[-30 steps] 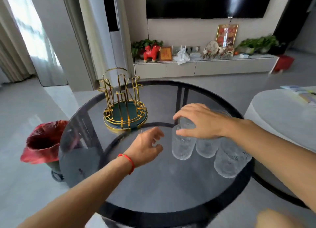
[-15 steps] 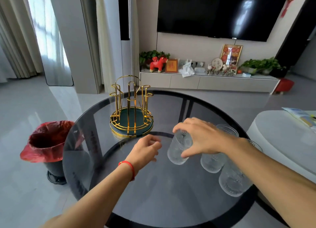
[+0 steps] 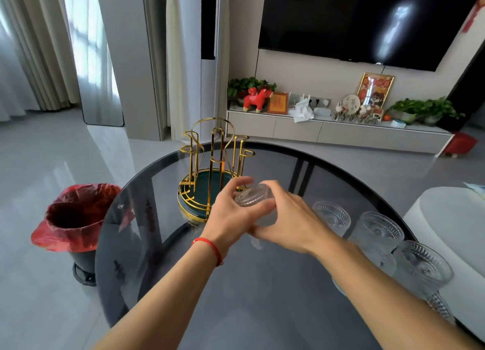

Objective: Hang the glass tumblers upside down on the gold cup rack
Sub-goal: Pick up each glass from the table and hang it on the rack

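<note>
The gold cup rack (image 3: 213, 166) with a green base stands on the far left part of the round dark glass table (image 3: 262, 310); its pegs are bare. Just right of and in front of it, a clear glass tumbler (image 3: 254, 198) is held above the table with its base turned upward. My left hand (image 3: 231, 213) grips it from the left and my right hand (image 3: 286, 221) grips it from the right. Three more patterned tumblers stand upright along the table's right edge: one (image 3: 332, 217), a second (image 3: 378, 235) and a third (image 3: 422, 265).
A bin lined with a red bag (image 3: 76, 215) stands on the floor left of the table. A white round table (image 3: 451, 218) is at the right. Behind are a TV console (image 3: 336, 129) with ornaments and a wall-mounted TV (image 3: 362, 18).
My right hand has lifted one tumbler off the table and carried it left toward the rack. My left hand has come up and taken hold of it too. The tumbler has been turned over.
</note>
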Motion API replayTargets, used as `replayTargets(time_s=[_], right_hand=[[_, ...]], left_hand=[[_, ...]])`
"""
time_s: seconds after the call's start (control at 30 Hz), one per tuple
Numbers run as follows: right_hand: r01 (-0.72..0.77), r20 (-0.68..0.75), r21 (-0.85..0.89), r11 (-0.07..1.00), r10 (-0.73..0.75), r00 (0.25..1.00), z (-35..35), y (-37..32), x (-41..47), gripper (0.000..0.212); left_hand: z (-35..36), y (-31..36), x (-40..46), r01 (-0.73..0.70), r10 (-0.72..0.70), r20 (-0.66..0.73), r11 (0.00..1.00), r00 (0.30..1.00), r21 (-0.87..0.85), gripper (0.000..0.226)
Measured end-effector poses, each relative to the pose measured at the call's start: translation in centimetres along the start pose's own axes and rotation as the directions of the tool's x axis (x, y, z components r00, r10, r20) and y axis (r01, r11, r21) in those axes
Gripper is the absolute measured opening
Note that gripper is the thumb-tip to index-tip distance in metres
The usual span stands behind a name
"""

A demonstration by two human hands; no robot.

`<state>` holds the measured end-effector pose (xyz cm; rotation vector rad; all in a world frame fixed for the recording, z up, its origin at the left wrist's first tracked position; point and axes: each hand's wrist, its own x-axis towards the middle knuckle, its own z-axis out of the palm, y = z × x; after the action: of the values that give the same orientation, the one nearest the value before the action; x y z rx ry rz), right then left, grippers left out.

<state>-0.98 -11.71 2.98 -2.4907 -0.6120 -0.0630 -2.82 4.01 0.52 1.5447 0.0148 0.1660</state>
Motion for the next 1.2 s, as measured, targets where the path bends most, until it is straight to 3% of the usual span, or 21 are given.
replayTargets(time_s=[0.1, 0.17, 0.2, 0.27, 0.3, 0.33, 0.4, 0.57, 0.73, 0.97, 1.2], right_hand=[[-0.068, -0.075, 0.069, 0.995, 0.073, 0.994, -0.1, 0.3, 0.4, 0.080], [-0.126, -0.142, 0.137, 0.983, 0.145, 0.979, -0.7, 0.7, 0.9, 0.075], [-0.145, -0.179, 0.179, 0.973, 0.177, 0.968, -1.2, 1.0, 1.3, 0.076], [-0.166, -0.273, 0.249, 0.954, 0.234, 0.933, -2.6, 1.4, 2.6, 0.084], [-0.161, -0.327, 0.267, 0.950, 0.246, 0.912, -3.6, 1.4, 3.6, 0.088], [-0.152, -0.372, 0.283, 0.947, 0.255, 0.893, -4.4, 1.3, 4.6, 0.092], [-0.099, -0.415, 0.360, 0.928, 0.254, 0.874, -6.2, 0.6, 7.5, 0.093], [0.018, -0.411, 0.598, 0.801, 0.288, 0.865, -7.5, -1.8, 15.4, 0.071], [0.012, -0.405, 0.641, 0.768, 0.326, 0.854, -6.1, -3.1, 22.0, 0.082], [-0.042, -0.248, 0.572, 0.820, 0.221, 0.943, -4.4, -3.2, 26.9, 0.084], [-0.118, 0.080, 0.471, 0.874, 0.091, 0.993, -2.0, -2.4, 28.1, 0.084]], left_hand=[[-1.2, -0.2, 0.6, -0.005, 0.005, -0.002, 0.999, 1.000, 0.033, 0.044], [-2.3, -0.7, 1.0, -0.072, 0.093, -0.079, 0.970, 0.993, 0.233, 0.033], [-2.9, -1.4, 1.2, -0.130, 0.179, -0.085, 0.902, 0.980, 0.411, 0.029], [-4.2, -3.3, 1.4, -0.203, 0.284, 0.032, 0.598, 0.958, 0.775, 0.028], [-4.7, -4.3, 1.5, -0.205, 0.274, 0.084, 0.454, 0.958, 0.867, 0.034], [-5.1, -5.1, 1.4, -0.194, 0.247, 0.101, 0.387, 0.964, 0.901, 0.040], [-5.8, -5.8, 1.7, -0.157, 0.220, 0.077, 0.378, 0.972, 0.912, 0.045], [-6.3, -6.1, 2.5, -0.150, 0.199, 0.073, 0.405, 0.977, 0.902, 0.041], [-6.4, -6.3, 2.9, -0.168, 0.201, 0.090, 0.414, 0.975, 0.895, 0.040], [-6.7, -6.2, 2.7, -0.195, 0.245, 0.099, 0.405, 0.964, 0.894, 0.043], [-6.6, -6.1, 2.9, -0.170, 0.230, 0.081, 0.400, 0.970, 0.900, 0.046]])
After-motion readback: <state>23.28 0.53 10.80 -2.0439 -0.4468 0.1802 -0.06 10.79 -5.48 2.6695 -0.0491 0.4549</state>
